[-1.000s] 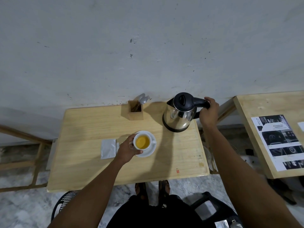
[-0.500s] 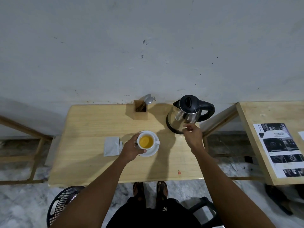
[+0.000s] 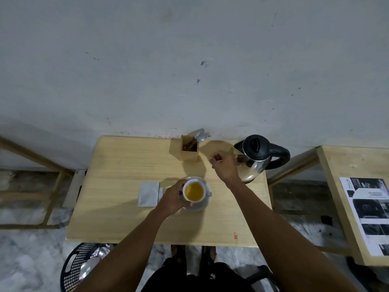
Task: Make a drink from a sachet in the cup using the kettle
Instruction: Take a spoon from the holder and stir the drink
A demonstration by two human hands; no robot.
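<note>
The right hand [image 3: 224, 165] has left the kettle's handle, where it was a second ago, and now hangs over the back of the desk [image 3: 117, 186] between the kettle and the wooden utensil holder, fingers loosely curled and holding nothing that can be seen. The left hand [image 3: 172, 199] has stayed where it was, wrapped around the near-left side of the cup.

The desk is pale wood and stands against a grey-white wall [image 3: 189, 60]. A second wooden desk [image 3: 341, 165] stands to the right, apart from the first, with a printed sheet [image 3: 370, 213] lying on it. On the floor at the lower left sits a black perforated basket [image 3: 75, 268].

The kettle [image 3: 255, 159], steel with a black lid and handle, stands upright at the back right corner of the desk, handle pointing right. The utensil holder [image 3: 189, 148] stands at the back edge, left of the kettle, with a spoon and a fork [image 3: 201, 134] sticking out of it.

The cup [image 3: 193, 191] sits on a white saucer [image 3: 203, 205] near the middle of the desk and holds yellow-orange liquid. A silver sachet [image 3: 148, 193] lies flat just left of the left hand.
</note>
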